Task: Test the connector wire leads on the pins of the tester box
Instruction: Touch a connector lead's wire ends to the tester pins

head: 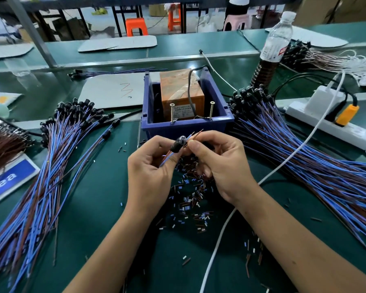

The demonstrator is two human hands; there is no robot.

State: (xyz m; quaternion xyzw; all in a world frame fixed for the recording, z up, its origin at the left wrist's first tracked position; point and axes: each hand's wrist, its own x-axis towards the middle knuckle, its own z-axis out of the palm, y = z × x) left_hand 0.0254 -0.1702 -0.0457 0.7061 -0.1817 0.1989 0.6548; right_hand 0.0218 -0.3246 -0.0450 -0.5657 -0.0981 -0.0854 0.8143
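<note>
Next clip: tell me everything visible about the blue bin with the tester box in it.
The blue bin looks like moulded plastic, open-topped, with a lower front wall. It sits on the green mat just beyond both hands, between two wire bundles. Inside stands an orange tester box, wrapped in clear tape, with a label on its front face. A black cable runs over its top. Two upright screws at the bin's front edge serve as pins. Neither hand touches the bin.

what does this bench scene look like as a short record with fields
left hand: pinches the black connector
right hand: pinches the wire leads, tips bare
leads vs screw pins: apart, not touching
tester box: orange, in blue bin
wire bundles: left pile, right pile
mat: strewn with insulation scraps
</note>
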